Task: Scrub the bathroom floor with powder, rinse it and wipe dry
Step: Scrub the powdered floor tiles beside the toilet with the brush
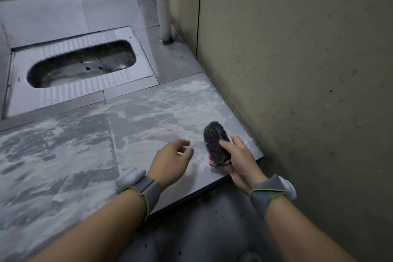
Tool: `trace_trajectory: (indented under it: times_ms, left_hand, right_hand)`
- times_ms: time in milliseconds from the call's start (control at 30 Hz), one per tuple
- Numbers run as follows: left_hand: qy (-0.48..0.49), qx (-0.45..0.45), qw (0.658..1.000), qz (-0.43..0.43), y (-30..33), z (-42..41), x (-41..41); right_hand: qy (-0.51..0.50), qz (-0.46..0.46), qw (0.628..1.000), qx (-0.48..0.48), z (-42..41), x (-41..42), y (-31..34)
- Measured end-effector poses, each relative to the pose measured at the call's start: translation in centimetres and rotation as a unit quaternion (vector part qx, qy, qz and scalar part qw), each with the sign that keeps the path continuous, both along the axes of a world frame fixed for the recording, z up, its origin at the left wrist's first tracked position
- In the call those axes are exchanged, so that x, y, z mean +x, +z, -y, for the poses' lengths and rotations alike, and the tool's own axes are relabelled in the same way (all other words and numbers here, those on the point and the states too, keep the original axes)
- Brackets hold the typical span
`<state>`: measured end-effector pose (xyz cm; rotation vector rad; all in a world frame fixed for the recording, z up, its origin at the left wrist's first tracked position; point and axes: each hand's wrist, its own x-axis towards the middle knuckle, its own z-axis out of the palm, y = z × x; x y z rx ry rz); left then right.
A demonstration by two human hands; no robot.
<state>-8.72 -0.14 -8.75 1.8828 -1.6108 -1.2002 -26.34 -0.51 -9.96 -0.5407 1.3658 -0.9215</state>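
Observation:
My right hand [238,161] grips a dark, rough scrubbing pad [215,144] just above the raised grey tile floor [148,117], near its front right corner. White powder [63,155] lies smeared in streaks across the tiles. My left hand [171,162] hovers just left of the pad with relaxed, loosely curled fingers and holds nothing. Both wrists wear grey bands.
A squat toilet pan [83,64] is set into the floor at the back left. A grey pipe [162,6] rises in the back corner beside the beige wall [297,70] on the right. The tiled platform drops to a lower dark floor [202,229] in front.

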Motion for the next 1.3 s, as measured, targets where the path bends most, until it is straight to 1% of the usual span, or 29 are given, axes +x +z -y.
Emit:
trace_trajectory:
  times_ms: [33, 67, 100, 133, 167, 200, 267, 333, 367, 400, 433, 467, 533, 600, 633, 667, 700, 767, 867, 900, 933, 967, 1000, 1033, 1067, 1100, 1133, 1167, 1300]
  left_hand:
    - [0.059, 0.048, 0.992, -0.1, 0.4, 0.3, -0.5]
    - [0.112, 0.1, 0.967, -0.206, 0.9, 0.5, -1.0]
    - [0.157, 0.142, 0.931, -0.296, 1.4, 0.7, -1.3]
    - [0.19, 0.165, 0.899, -0.357, 1.7, 1.0, -1.3]
    - [0.214, 0.173, 0.879, -0.388, 1.9, 1.2, -1.3]
    - [0.232, 0.169, 0.871, -0.398, 2.0, 1.2, -1.2]
    - [0.256, 0.15, 0.864, -0.406, 2.0, 1.1, -0.8]
    - [0.278, 0.121, 0.855, -0.421, 1.9, 1.0, -0.2]
    - [0.287, 0.103, 0.852, -0.425, 2.0, 1.0, 0.0]
    - [0.293, 0.084, 0.854, -0.421, 2.1, 1.0, 0.1]
    - [0.299, 0.069, 0.859, -0.411, 2.0, 1.1, 0.1]
    - [0.298, 0.057, 0.866, -0.396, 1.9, 1.0, -0.1]
    - [0.287, 0.028, 0.892, -0.349, 1.5, 0.7, -1.1]
    - [0.246, -0.047, 0.941, -0.229, 1.1, 0.1, -2.8]
    - [0.213, -0.084, 0.957, -0.178, 0.8, -0.2, -3.8]
    - [0.178, -0.111, 0.965, -0.154, 0.5, -0.6, -4.8]
    - [0.14, -0.126, 0.97, -0.155, 0.1, -1.0, -5.8]
    - [0.054, -0.14, 0.976, -0.158, -0.5, -1.8, -7.2]
    - [-0.049, -0.102, 0.978, -0.174, -1.4, -1.9, -7.5]
    - [-0.073, -0.088, 0.98, -0.163, -1.6, -1.7, -7.2]
    - [-0.1, -0.091, 0.982, -0.132, -1.7, -1.3, -6.5]
    - [-0.131, -0.11, 0.982, -0.078, -1.8, -0.9, -5.7]
    - [-0.158, -0.132, 0.979, -0.01, -2.1, -0.4, -4.8]
    - [-0.18, -0.144, 0.97, 0.073, -2.4, 0.1, -3.9]
    - [-0.196, -0.137, 0.957, 0.163, -2.6, 0.5, -2.8]
    - [-0.205, -0.117, 0.941, 0.243, -2.9, 0.9, -1.8]
    - [-0.205, -0.098, 0.927, 0.298, -3.1, 1.2, -1.0]
    - [-0.198, -0.083, 0.92, 0.327, -3.3, 1.4, -0.2]
    - [-0.207, -0.03, 0.913, 0.349, -4.7, 1.7, 1.6]
  right_hand:
    - [0.028, -0.022, 0.999, -0.028, -0.2, 0.2, 0.0]
    - [0.072, -0.072, 0.992, -0.073, -0.5, 0.4, 0.2]
    - [0.127, -0.138, 0.973, -0.134, -0.8, 0.5, 0.6]
    - [0.18, -0.201, 0.943, -0.193, -1.0, 0.7, 0.8]
    - [0.22, -0.255, 0.911, -0.239, -1.2, 0.8, 0.8]
    - [0.248, -0.291, 0.884, -0.27, -1.3, 1.0, 0.9]
    - [0.273, -0.318, 0.86, -0.292, -1.2, 1.1, 0.9]
    - [0.246, -0.332, 0.87, -0.268, -1.0, 1.0, 0.8]
    - [0.214, -0.33, 0.889, -0.235, -0.8, 1.0, 0.9]
    - [0.172, -0.297, 0.922, -0.179, -0.5, 0.9, 1.4]
    - [0.133, -0.229, 0.957, -0.115, -0.4, 1.0, 1.8]
    - [0.108, -0.164, 0.979, -0.056, -0.2, 1.1, 2.0]
    - [0.111, -0.12, 0.986, 0.022, -0.2, 1.6, 2.4]
    - [0.095, -0.048, 0.991, 0.077, -0.3, 2.2, 2.5]
    - [0.07, 0.004, 0.992, 0.1, -0.2, 2.3, 2.7]
    - [0.041, 0.04, 0.992, 0.109, 0.2, 2.1, 2.7]
    - [0.011, 0.052, 0.993, 0.106, 0.6, 1.7, 2.4]
    - [-0.035, 0.035, 0.995, 0.087, 1.2, 0.5, 1.9]
    - [-0.06, 0.012, 0.997, 0.047, 1.1, -1.1, 0.4]
    - [-0.058, -0.025, 0.998, 0.031, 0.9, -1.6, -0.2]
    - [-0.041, -0.111, 0.993, 0.011, 0.7, -2.1, -0.4]
    - [-0.001, -0.235, 0.972, -0.012, 0.5, -2.6, -0.4]
    - [0.043, -0.362, 0.931, -0.036, 0.3, -3.2, -0.5]
    - [0.077, -0.465, 0.88, -0.066, 0.0, -3.6, -0.7]
    - [0.104, -0.529, 0.837, -0.097, -0.4, -4.1, -1.0]
    - [0.124, -0.564, 0.809, -0.115, -0.8, -4.4, -1.4]
    - [0.14, -0.585, 0.789, -0.128, -1.2, -4.6, -1.7]
    - [0.155, -0.599, 0.774, -0.136, -1.6, -4.8, -2.5]
    - [0.169, -0.661, 0.711, -0.172, -2.6, -5.8, -5.3]
